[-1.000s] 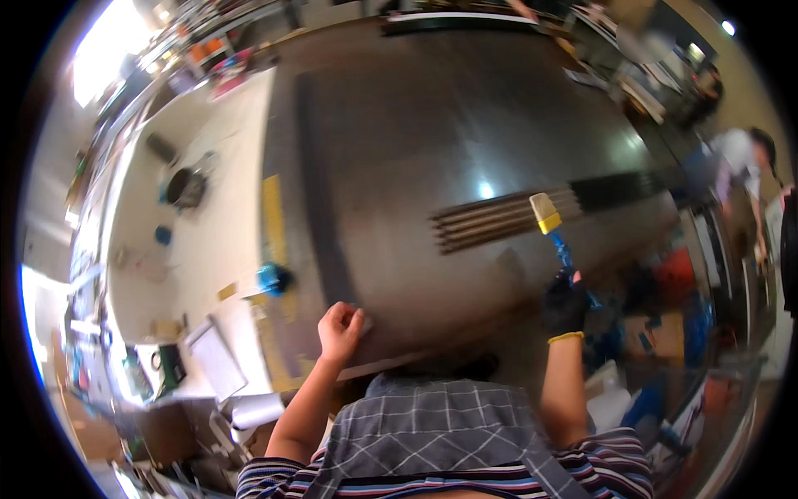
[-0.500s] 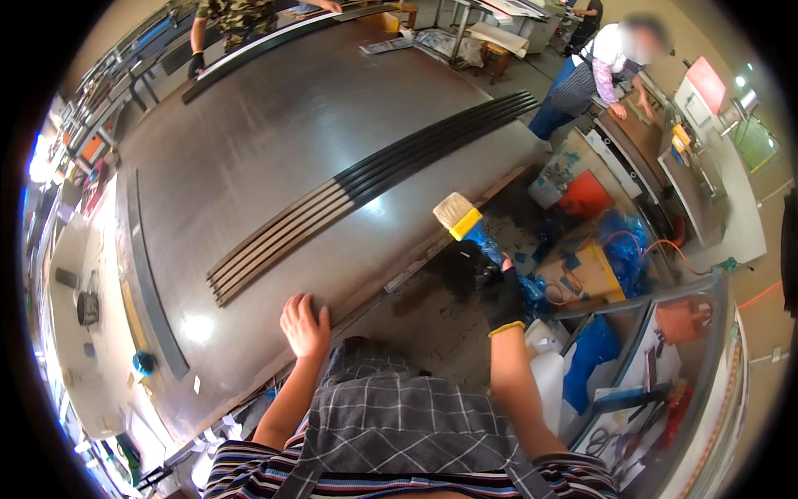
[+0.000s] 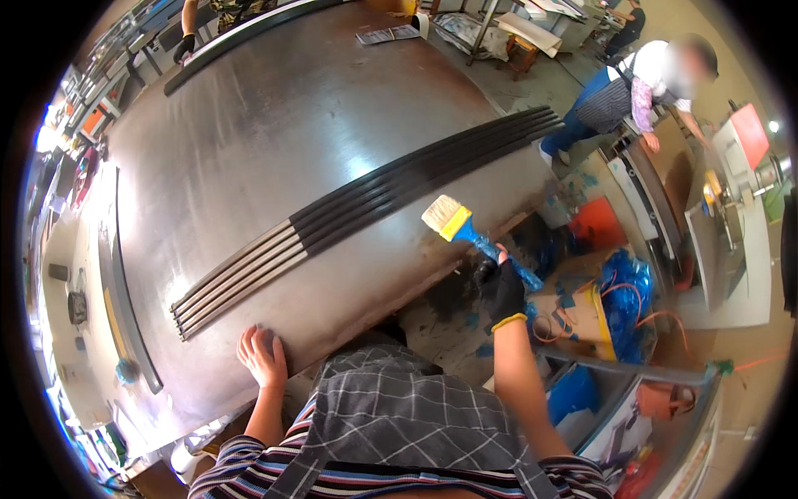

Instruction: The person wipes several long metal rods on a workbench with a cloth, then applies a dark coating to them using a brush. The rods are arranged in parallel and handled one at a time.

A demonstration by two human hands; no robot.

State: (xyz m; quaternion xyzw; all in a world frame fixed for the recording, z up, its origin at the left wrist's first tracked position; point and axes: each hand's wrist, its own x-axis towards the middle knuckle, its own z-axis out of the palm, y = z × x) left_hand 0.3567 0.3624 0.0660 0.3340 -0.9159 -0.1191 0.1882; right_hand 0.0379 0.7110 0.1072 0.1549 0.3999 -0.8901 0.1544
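Observation:
My right hand (image 3: 503, 291), in a black fingerless glove with a yellow cuff, is closed round the blue handle of a wide paint brush (image 3: 453, 220). The brush's pale bristles point to the upper left, over the near edge of a large metal-topped table (image 3: 233, 166). Bare and with fingers stretched out, my left hand (image 3: 263, 356) rests on the tabletop near its front edge. Several long parallel strips (image 3: 366, 195) lie side by side across the table beyond both hands. They are black over the right part and bare greyish-brown at the left end.
A co-worker (image 3: 632, 91) stands at a machine at right. Another person's gloved hand (image 3: 184, 48) touches a long bar (image 3: 241, 41) at the table's far edge. Below right are a cardboard box (image 3: 582, 316), blue plastic and a divided bin (image 3: 615, 399). A dark strip (image 3: 129, 299) lies at left.
My view has shifted, so the scene sits differently. The black part of the strips appears to reach farther left. The brush stays in my right hand; my left hand still lies on the table.

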